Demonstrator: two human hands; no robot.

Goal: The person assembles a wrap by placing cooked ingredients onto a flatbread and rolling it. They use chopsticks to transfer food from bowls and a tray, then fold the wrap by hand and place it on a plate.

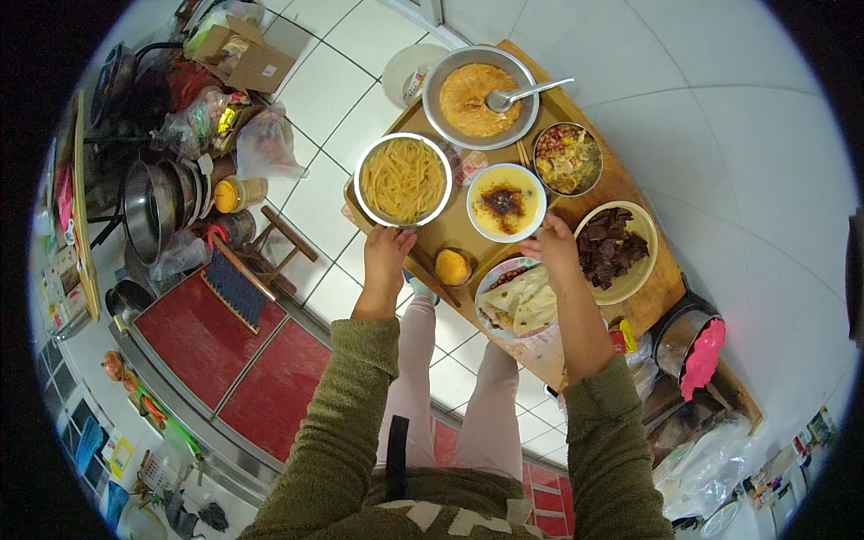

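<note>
Lower centre: green sleeves, pale trousers over white tile. Mid-frame: left hand (385,252) closed on rim of metal bowl of pasta (403,179), bowl overhanging left edge of wooden table (643,310); right hand (551,247) touching white soup bowl (506,202), grip there unclear. Just beside: flatbread plate (520,300), dark-meat dish (616,250). Farther up: mixed-food tin (567,159), large pan with spoon (481,95). Seemingly well along: table nearly full, pasta not fully seated. Scant room on top; open floor upper right.

The scene is viewed steeply downward from head height. A wooden table (630,189) is framed close below; edges are bent by fisheye.
</note>
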